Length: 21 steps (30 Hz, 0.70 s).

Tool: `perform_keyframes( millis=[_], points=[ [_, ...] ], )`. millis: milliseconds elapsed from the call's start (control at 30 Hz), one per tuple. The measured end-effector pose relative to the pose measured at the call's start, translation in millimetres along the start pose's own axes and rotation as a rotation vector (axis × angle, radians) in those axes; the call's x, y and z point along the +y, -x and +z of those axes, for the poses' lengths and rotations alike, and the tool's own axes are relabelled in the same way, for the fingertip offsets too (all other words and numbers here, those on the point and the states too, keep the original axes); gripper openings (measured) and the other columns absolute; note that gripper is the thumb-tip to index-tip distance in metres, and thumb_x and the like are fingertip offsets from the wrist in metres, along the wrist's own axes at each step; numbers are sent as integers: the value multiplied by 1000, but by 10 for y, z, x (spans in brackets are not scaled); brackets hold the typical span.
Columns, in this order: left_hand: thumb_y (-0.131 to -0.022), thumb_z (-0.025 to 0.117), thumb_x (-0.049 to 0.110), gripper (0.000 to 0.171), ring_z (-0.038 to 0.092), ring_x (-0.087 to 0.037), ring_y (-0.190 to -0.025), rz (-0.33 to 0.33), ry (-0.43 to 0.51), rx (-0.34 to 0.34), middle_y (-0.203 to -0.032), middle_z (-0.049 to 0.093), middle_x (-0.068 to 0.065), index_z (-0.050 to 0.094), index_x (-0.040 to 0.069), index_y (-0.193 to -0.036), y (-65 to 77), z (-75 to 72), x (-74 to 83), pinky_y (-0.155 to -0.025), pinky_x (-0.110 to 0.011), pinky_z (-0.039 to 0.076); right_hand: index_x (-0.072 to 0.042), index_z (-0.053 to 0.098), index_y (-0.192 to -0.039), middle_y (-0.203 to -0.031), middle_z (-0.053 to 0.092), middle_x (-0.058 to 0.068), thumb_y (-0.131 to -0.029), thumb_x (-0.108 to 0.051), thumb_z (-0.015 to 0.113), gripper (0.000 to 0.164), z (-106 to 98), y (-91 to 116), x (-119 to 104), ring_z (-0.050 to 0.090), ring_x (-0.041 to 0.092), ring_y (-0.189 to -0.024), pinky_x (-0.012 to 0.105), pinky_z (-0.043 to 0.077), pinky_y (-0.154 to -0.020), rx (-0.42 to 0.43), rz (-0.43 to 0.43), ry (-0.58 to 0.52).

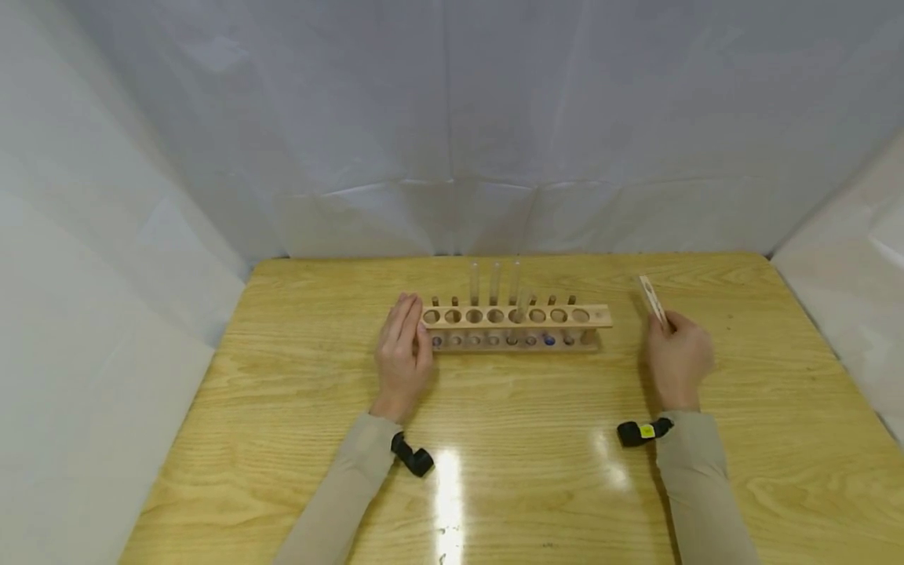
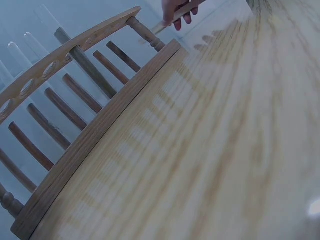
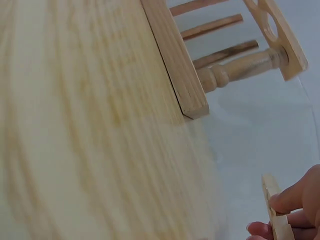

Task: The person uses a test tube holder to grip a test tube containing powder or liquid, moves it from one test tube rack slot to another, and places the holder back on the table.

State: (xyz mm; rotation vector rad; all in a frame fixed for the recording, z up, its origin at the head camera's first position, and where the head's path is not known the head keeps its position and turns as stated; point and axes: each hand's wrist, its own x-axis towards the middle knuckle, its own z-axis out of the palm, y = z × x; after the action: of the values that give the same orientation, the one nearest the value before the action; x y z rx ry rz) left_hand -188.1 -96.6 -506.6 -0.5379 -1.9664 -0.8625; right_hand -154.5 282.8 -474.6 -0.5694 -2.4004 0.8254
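Note:
A wooden test tube rack (image 1: 603, 315) with a row of round holes and a row of pegs stands on the table. My left hand (image 1: 402, 353) rests against its left end, fingers mostly straight and together, thumb at the near side. Several clear glass tubes (image 1: 495, 282) stand upside down over pegs at the back; another glass tube (image 2: 92, 70) stands in one of the holes. To the right of the rack, apart from it, my right hand (image 1: 679, 357) pinches a slim wooden test tube holder (image 1: 651, 297) between thumb and fingers. The left wrist view does not show my left hand.
Bare pegs (image 3: 220, 52) and a turned post (image 3: 245, 67) are at the rack's right end. The wooden table (image 1: 318, 471) runs back to a white sheet (image 1: 395, 118), with more sheeting on both sides.

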Motion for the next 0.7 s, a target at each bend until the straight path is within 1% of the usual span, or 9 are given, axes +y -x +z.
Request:
perform_keyframes(
  millis=[100,300,400,500,567,633,700],
  points=[
    [-98,48,7,36,56,-44,-121,-3,-9,-7,-126,61,-28,61,-10,-127,-2,-16,13,-107,-49,44,3,74,-108,-98,71,26,-97,-21,58,31,0,-11,83,65,46,-89,58,48,-76,-10,19,-4],
    [-99,46,9,37,56,-44,-123,-5,-11,-23,-127,61,-28,61,-10,-127,-12,-31,47,-109,-46,42,7,73,-108,-98,71,28,-96,-17,56,32,-22,-35,199,65,45,-90,54,49,-78,-27,67,-24],
    [-98,47,7,37,56,-44,-122,-5,-5,-17,-127,61,-28,61,-10,-127,-24,-42,40,-109,-46,42,7,74,-106,-95,71,28,-95,-17,58,31,-17,-49,236,65,43,-87,49,49,-73,-22,83,-41],
    [-98,47,7,37,56,-44,-122,-7,-7,-20,-127,61,-28,61,-10,-127,-25,-47,32,-109,-46,42,7,76,-98,-88,70,27,-93,-18,61,30,-10,-61,297,63,40,-81,41,44,-64,-9,81,-43],
    [-99,46,8,37,56,-43,-123,-7,-12,-23,-127,61,-28,61,-11,-127,-22,-48,29,-110,-46,42,8,76,-93,-85,70,26,-92,-17,63,28,-9,-65,335,62,39,-78,38,41,-61,5,74,-35],
    [-100,45,10,37,55,-43,-124,-7,-15,-25,-128,61,-28,61,-11,-127,-20,-48,27,-110,-46,41,8,76,-90,-86,69,27,-91,-17,64,28,-14,-61,355,62,39,-78,40,42,-61,15,68,-26],
    [-100,44,11,38,55,-43,-124,-7,-15,-24,-128,61,-28,61,-11,-126,-20,-47,26,-110,-46,41,9,76,-93,-91,69,27,-92,-17,65,28,-12,-57,371,62,41,-82,45,45,-66,9,76,-18]
  ],
)
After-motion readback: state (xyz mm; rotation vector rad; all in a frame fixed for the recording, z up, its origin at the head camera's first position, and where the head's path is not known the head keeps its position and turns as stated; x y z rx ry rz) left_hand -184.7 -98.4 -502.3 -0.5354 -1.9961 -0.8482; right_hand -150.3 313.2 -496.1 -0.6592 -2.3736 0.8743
